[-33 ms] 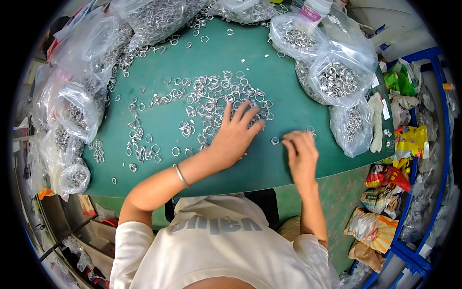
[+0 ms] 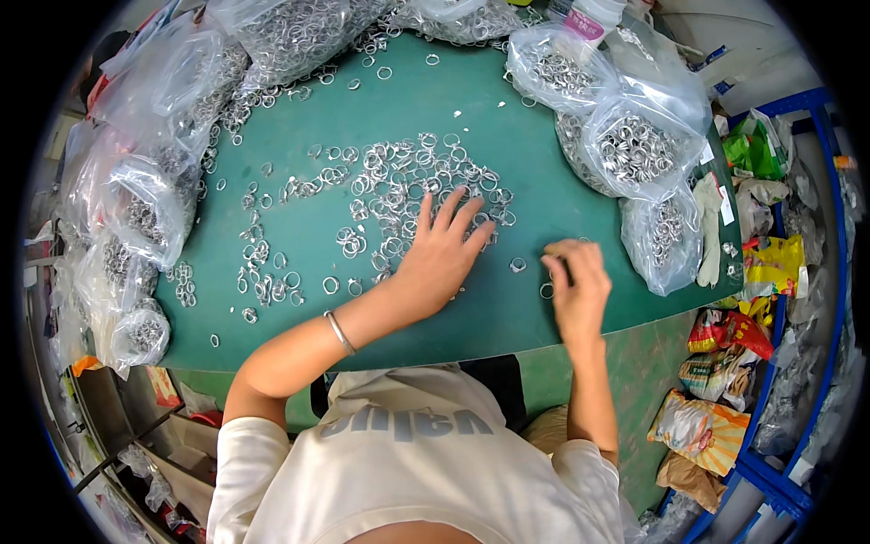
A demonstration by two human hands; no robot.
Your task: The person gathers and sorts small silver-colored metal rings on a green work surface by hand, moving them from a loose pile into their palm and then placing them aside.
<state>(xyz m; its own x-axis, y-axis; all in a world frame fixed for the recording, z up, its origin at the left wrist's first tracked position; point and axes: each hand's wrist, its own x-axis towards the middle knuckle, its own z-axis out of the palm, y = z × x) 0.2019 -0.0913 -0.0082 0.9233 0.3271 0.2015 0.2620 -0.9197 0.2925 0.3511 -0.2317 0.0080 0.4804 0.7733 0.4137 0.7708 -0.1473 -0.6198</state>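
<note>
A loose pile of silver rings [image 2: 390,190] lies on the green tabletop [image 2: 435,326]. My left hand [image 2: 439,258] rests at the pile's near right edge, its fingers spread and touching rings. To the right of it, my right hand [image 2: 582,286] hovers just over the table, fingers curved and thumb apart from them, with nothing visibly held. One ring [image 2: 546,290] shows right beside its thumb, and a single ring [image 2: 517,265] lies between my two hands. Another ring is mostly hidden behind the right fingers.
Clear plastic bags of rings [image 2: 140,218] line the left side, with more bags at the back. On the right are further ring bags [image 2: 639,150] and a pale glove [image 2: 709,231]. Smaller ring clusters [image 2: 263,272] lie left of the pile. Blue shelving [image 2: 829,227] stands at far right.
My right hand has shifted slightly right, away from the single ring, and its thumb and fingers have parted. A ring beside its thumb now shows. My left hand has barely moved.
</note>
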